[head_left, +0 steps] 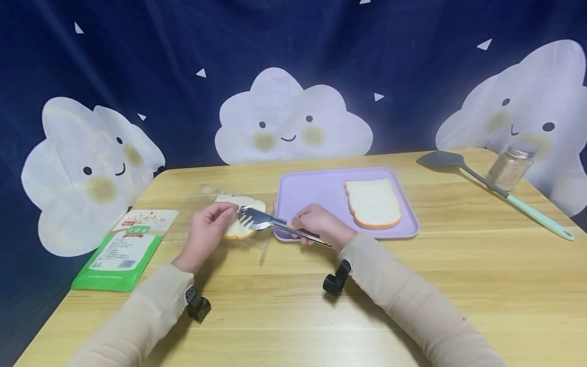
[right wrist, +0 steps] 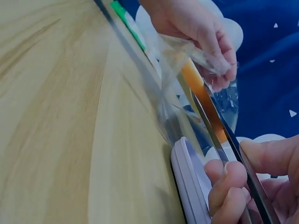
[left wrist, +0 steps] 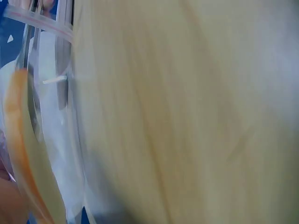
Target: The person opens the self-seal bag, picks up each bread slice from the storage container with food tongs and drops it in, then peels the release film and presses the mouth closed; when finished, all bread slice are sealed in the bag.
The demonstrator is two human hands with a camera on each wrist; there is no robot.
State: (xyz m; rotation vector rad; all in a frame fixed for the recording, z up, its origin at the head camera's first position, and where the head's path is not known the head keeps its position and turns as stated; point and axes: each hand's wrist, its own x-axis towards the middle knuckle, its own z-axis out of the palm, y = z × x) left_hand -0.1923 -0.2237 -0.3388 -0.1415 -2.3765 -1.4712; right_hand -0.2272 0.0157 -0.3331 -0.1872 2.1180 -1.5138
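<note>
Our left hand (head_left: 208,225) pinches the clear bag (head_left: 193,204) beside the bread slice (head_left: 236,232) inside, left of the tray (head_left: 312,189). Our right hand (head_left: 322,223), farther off, grips the tongs (head_left: 277,223), their long axis pointing leftward and slightly away from us to the slice.

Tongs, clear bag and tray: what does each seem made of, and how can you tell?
Tongs: probably polished metal, given bright reflections.
Clear bag: apparently thin, glossy plastic film, since bread shows through.
Tray: likely smooth plastic, with even colour and rounded rim.
</note>
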